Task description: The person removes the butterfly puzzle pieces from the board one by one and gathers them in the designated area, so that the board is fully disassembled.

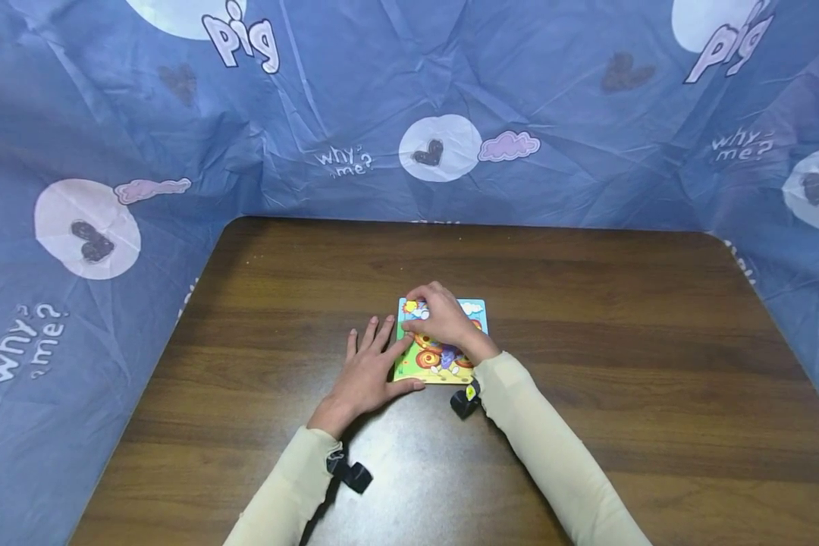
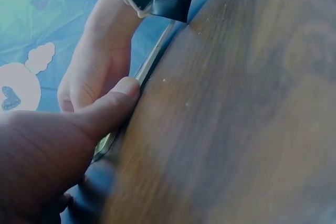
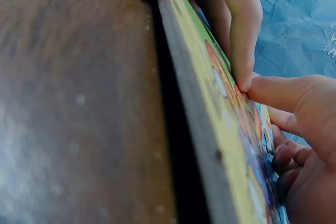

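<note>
A small square picture-puzzle board (image 1: 418, 371) with a colourful butterfly lies flat on the table. My left hand (image 1: 365, 379) rests at its left side with fingers spread and mostly straight. The left index finger reaches onto the picture, and the left thumb (image 2: 118, 98) lies along the near edge. My right hand (image 1: 447, 318) bends over the board's upper left part, fingers curled down and thumb apart from them. In the right wrist view, the right thumb (image 3: 278, 90) meets the picture beside the left index fingertip. I cannot tell whether the right fingers pinch a piece.
The board lies on a brown wood-grain table (image 1: 621, 326). Blue printed cloth (image 1: 355, 91) hangs behind it and along both sides. Black camera mounts (image 1: 351, 472) sit at both sleeve cuffs, the right one close to the board's near right corner.
</note>
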Motion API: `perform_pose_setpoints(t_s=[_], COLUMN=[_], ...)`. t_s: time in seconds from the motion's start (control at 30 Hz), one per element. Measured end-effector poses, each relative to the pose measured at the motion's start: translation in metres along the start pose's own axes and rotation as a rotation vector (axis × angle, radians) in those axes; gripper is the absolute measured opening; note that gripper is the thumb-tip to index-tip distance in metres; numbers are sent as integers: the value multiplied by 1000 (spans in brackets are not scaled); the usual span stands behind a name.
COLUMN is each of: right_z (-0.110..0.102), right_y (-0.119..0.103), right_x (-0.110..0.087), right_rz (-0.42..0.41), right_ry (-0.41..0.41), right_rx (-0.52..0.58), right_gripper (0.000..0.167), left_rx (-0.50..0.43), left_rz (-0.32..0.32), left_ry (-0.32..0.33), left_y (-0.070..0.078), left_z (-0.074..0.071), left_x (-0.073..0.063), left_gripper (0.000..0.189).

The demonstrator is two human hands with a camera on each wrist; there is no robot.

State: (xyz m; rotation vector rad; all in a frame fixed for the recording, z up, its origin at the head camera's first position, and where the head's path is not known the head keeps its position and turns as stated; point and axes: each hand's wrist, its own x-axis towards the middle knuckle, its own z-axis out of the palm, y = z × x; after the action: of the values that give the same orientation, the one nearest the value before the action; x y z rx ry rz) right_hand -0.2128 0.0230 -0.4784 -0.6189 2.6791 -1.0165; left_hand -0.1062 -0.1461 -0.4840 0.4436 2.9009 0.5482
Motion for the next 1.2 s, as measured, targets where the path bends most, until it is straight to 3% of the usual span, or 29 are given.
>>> perform_pose_setpoints(t_s=[0.57, 0.87, 1.2], right_z=[-6, -23, -45], right_y=[1, 4, 24], right_x=[-3, -12, -26], right_rz=[-54, -70, -45], right_ry=[52, 72, 96], right_rx=[-55, -36, -57], right_gripper=[54, 51, 50], left_rx=[-21, -24, -30], left_rz=[17, 7, 3], left_ry=[-3, -7, -16], left_y=[-1, -1, 0], left_z=[0, -1, -1], left_x=[0, -1, -1], left_gripper=[81, 80, 81])
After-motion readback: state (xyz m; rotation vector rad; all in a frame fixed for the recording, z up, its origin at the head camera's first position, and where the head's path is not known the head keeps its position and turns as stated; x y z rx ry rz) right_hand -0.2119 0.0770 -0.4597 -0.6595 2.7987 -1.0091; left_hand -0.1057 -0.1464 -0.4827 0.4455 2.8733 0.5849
